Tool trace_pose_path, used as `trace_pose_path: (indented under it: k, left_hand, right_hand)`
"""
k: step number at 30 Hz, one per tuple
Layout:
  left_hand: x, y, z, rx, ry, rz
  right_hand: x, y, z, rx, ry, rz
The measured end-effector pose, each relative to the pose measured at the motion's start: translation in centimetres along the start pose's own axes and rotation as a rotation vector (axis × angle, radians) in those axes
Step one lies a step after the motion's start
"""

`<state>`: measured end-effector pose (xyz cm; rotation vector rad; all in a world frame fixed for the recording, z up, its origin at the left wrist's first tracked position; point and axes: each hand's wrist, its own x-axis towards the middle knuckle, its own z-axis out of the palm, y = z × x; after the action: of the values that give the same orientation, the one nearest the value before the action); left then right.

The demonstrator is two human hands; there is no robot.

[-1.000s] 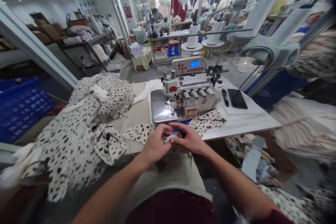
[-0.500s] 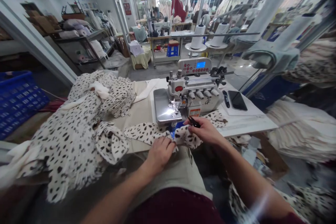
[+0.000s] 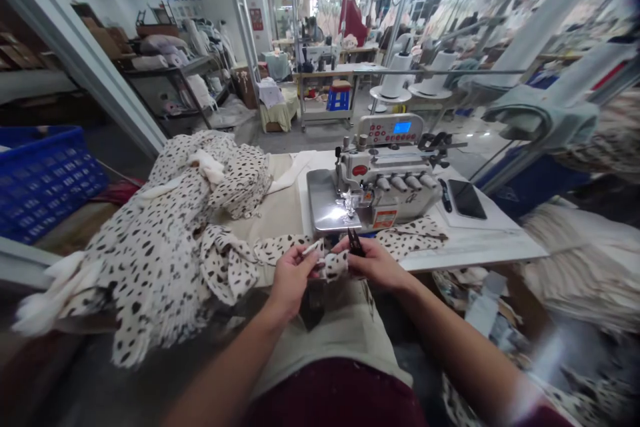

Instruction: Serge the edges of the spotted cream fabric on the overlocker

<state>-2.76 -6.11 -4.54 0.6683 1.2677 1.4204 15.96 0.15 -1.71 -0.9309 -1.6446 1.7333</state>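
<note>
Both hands are in front of the overlock sewing machine (image 3: 393, 177), near the table's front edge. My left hand (image 3: 291, 278) is closed, pinching the edge of a white spotted fabric strip (image 3: 336, 265) between thumb and fingers. My right hand (image 3: 377, 263) is closed too, with dark thread snips (image 3: 355, 241) pointing up from it while its fingers grip the same strip. Between the hands the strip is folded and bunched. One part of the spotted fabric runs left across the table, and another spotted piece (image 3: 413, 237) lies on the right under the machine's front.
A large heap of spotted fabric (image 3: 173, 233) covers the table's left side. A phone (image 3: 467, 199) and a dark pen-like tool (image 3: 445, 195) lie right of the machine. Stacked pale cloth (image 3: 583, 260) is at far right, a blue basket (image 3: 55, 177) at far left.
My left hand has turned up from lying over the fabric and now pinches its edge. My right hand has drawn closer to it, the snips now pointing upward. The view has shifted slightly left.
</note>
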Motion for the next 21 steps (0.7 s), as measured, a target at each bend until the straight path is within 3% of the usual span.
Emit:
trace_pose_path:
  k: [12, 21]
  left_hand:
    - [0.1, 0.1, -0.8, 0.154, -0.114, 0.022]
    - [-0.3, 0.8, -0.8, 0.214, -0.274, 0.031]
  right_hand:
    - [1.0, 1.6, 2.1, -0.229, 0.147, -0.164]
    - [1.1, 1.6, 2.8, -0.424, 0.268, -0.156]
